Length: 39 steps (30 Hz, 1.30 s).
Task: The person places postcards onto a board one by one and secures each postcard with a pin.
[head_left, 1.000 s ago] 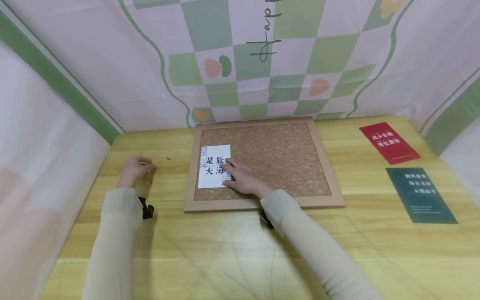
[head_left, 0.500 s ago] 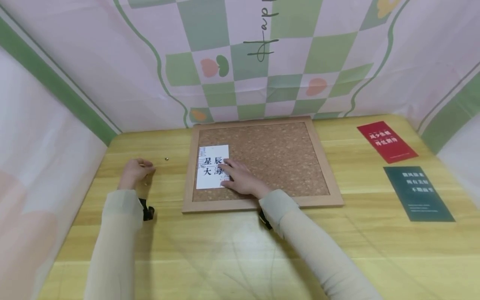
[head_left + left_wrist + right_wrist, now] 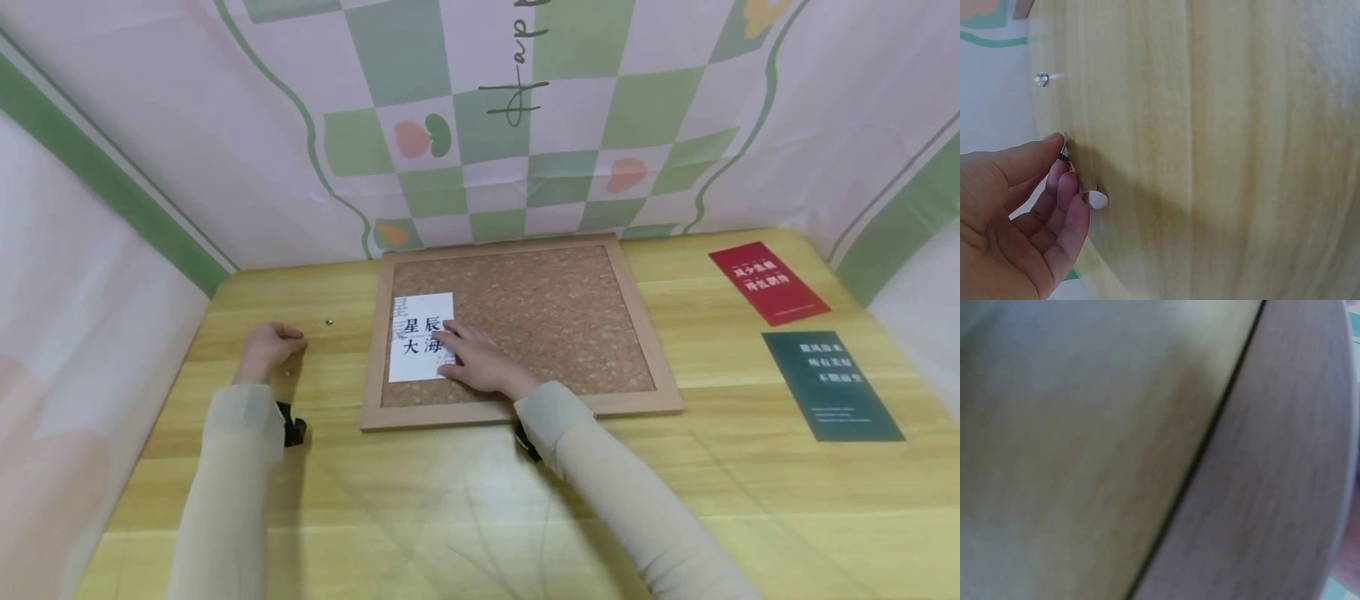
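Observation:
My left hand [image 3: 268, 352] is over the table left of the framed corkboard [image 3: 540, 325]. In the left wrist view, its thumb and fingertips pinch a small metal thumbtack [image 3: 1065, 151]. Another thumbtack [image 3: 1097, 199] lies by the lower fingers, and a third thumbtack [image 3: 1042, 79] sits farther off on the table. A white card [image 3: 412, 354] with dark characters lies on the left part of the cork. My right hand [image 3: 483, 360] rests on the card's right edge with fingers extended. Only a blurred bit of that hand shows in the right wrist view.
To the right of the board a red card [image 3: 770, 283] and a dark green card [image 3: 832, 387] lie on the wooden table [image 3: 420, 517]. The board's wooden frame [image 3: 630, 404] makes a raised edge. A printed cloth [image 3: 570, 108] hangs behind the table.
The scene has shifted slightly left in the head view. Both hands keep nearly the same pose; the card stays in place on the cork.

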Available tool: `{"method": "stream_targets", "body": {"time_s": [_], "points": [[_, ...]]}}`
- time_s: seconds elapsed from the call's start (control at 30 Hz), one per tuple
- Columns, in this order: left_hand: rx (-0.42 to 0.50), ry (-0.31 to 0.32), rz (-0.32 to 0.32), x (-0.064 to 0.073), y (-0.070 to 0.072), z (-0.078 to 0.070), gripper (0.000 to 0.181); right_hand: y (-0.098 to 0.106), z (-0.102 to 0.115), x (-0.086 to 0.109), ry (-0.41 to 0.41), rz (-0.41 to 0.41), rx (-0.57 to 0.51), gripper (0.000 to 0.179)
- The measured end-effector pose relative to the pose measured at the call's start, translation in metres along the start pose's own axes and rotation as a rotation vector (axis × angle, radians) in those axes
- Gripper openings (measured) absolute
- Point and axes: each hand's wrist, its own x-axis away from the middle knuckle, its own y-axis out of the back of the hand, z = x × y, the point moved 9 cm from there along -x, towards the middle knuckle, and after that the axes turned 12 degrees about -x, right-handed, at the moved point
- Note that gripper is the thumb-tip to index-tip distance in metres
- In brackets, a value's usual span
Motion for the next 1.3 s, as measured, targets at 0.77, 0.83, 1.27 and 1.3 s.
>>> {"method": "stream_targets", "body": {"time_s": [0.77, 0.83, 1.27, 1.3], "points": [[0.009, -0.004, -0.003, -0.0018, -0.0006, 0.0021, 0.037, -0.0004, -0.0004, -0.0005, 0.014, 0.007, 0.002, 0.061], [0.008, 0.001, 0.007, -0.001, -0.0003, 0.0028, 0.04, -0.0002, -0.0001, -0.0003, 0.015, 0.006, -0.003, 0.061], [-0.006, -0.007, 0.004, 0.0014, 0.0012, 0.0034, 0.038, -0.0013, -0.0022, -0.0013, 0.008, 0.006, 0.003, 0.061], [-0.005, -0.009, 0.006, 0.0014, 0.0009, 0.0034, 0.037, -0.0011, -0.0022, -0.0012, 0.009, 0.003, 0.001, 0.061]]}}
